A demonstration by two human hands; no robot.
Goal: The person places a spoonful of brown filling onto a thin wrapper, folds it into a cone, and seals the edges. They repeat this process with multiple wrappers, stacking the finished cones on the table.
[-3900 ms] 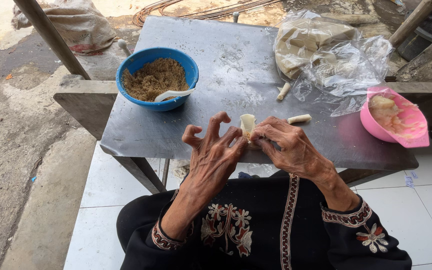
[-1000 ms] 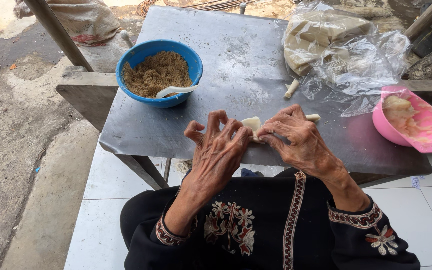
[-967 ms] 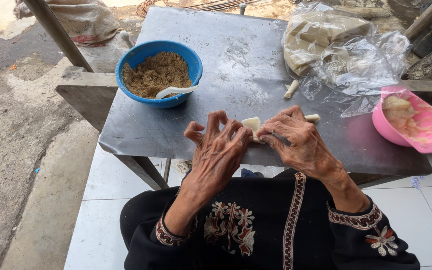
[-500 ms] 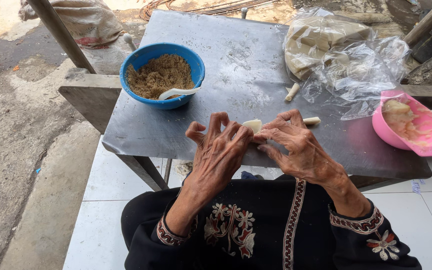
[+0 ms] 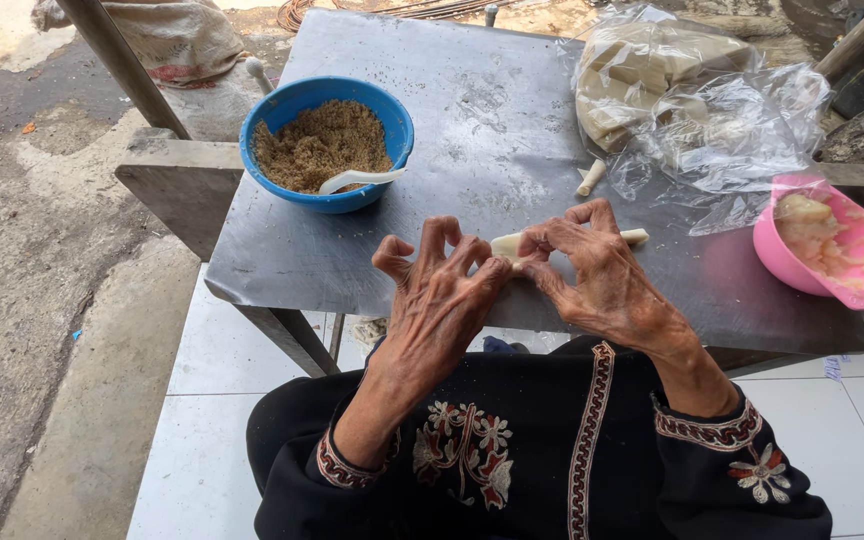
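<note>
At the centre of the frame, the left hand (image 5: 439, 300) and the right hand (image 5: 597, 280) pinch a small pale dough piece (image 5: 505, 244) between their fingertips, just above the grey metal table (image 5: 472, 120). Both hands are closed on it, the other fingers splayed. To fold it well, I judge, the pressure should stay light and even along the edge (too hard a squeeze could tear it). The blue bowl of brown filling (image 5: 324, 145), with its white spoon (image 5: 360, 180), sits in the upper left; a pink bowl (image 5: 827, 250) sits at the right edge.
</note>
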